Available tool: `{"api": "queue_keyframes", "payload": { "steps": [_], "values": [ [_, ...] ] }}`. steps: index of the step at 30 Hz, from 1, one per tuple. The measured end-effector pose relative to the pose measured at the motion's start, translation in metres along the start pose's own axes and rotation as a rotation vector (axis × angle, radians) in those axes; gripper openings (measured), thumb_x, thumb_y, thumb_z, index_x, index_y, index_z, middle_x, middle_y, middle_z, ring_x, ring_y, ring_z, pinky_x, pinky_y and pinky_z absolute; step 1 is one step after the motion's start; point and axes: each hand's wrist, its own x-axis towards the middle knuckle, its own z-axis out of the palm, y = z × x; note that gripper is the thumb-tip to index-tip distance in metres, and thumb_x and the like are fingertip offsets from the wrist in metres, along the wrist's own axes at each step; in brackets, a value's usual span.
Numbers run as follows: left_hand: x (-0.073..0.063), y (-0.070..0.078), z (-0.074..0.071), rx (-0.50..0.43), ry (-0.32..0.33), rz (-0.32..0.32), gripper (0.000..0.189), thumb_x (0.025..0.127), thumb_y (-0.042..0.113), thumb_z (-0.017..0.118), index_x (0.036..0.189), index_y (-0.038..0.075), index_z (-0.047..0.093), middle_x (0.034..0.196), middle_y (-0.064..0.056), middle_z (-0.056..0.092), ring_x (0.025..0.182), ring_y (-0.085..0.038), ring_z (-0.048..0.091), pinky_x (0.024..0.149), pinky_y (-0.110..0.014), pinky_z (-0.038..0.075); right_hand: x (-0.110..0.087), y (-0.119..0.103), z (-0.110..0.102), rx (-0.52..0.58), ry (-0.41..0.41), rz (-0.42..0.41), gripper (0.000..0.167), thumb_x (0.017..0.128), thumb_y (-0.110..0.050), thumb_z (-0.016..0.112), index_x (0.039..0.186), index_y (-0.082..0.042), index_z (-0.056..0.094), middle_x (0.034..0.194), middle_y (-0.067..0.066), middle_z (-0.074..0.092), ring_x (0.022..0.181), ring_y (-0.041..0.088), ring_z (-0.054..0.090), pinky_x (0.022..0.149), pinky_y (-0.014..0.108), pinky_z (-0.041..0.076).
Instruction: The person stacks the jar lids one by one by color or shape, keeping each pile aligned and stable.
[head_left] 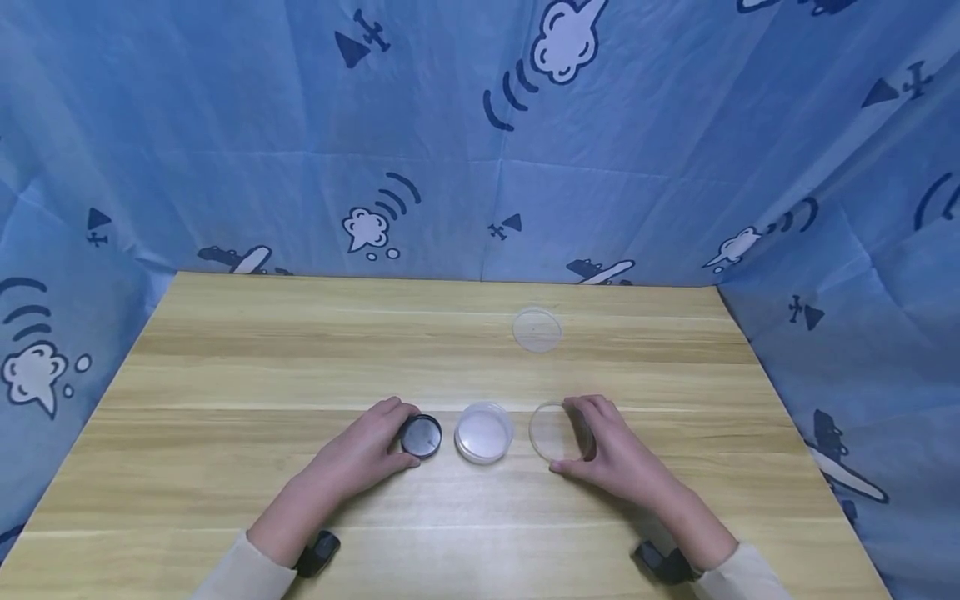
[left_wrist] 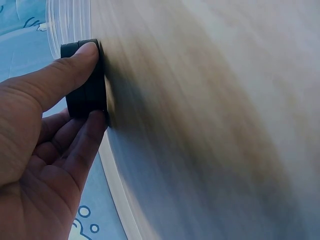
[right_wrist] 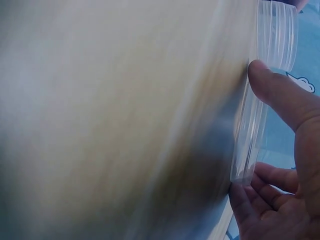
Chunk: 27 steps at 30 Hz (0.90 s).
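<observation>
In the head view, my left hand holds a small black round case by its sides, thumb near and fingers far. The left wrist view shows the case edge-on, with a seam round its dark wall. Across from it, my right hand grips a clear shallow petri dish at its right rim. This dish lies flat on the table in the right wrist view. Between the hands, touched by neither, stands a stack of clear petri dishes.
A thin clear disc lies farther back on the wooden table, right of the middle. Blue patterned cloth hangs behind the table and along both sides. Each wrist carries a black device.
</observation>
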Motion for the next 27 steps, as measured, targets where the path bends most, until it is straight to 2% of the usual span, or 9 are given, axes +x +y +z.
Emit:
{"api": "queue_keyframes", "payload": {
  "steps": [17,27],
  "values": [
    [-0.0009,0.0005,0.0020,0.006,0.009,-0.003,0.051,0.081,0.017,0.089,0.125,0.004,0.066,0.111,-0.005,0.067,0.104,-0.018,0.065,0.097,-0.042,0.059,-0.0025,-0.0024,0.0022,-0.020,0.016,-0.020,0.090,0.078,-0.036,0.093,0.147,0.000,0.048,0.140,0.018,0.054,0.130,0.034,0.055,0.110,0.056,0.052],
    [-0.0001,0.0003,0.0028,0.003,0.007,-0.009,0.053,0.081,0.018,0.090,0.126,0.003,0.066,0.111,-0.004,0.067,0.103,-0.017,0.065,0.097,-0.042,0.059,-0.0014,-0.0021,0.0027,-0.004,0.000,0.006,0.094,0.077,-0.038,0.093,0.149,0.000,0.046,0.143,0.020,0.052,0.134,0.036,0.053,0.111,0.057,0.051]
  ]
}}
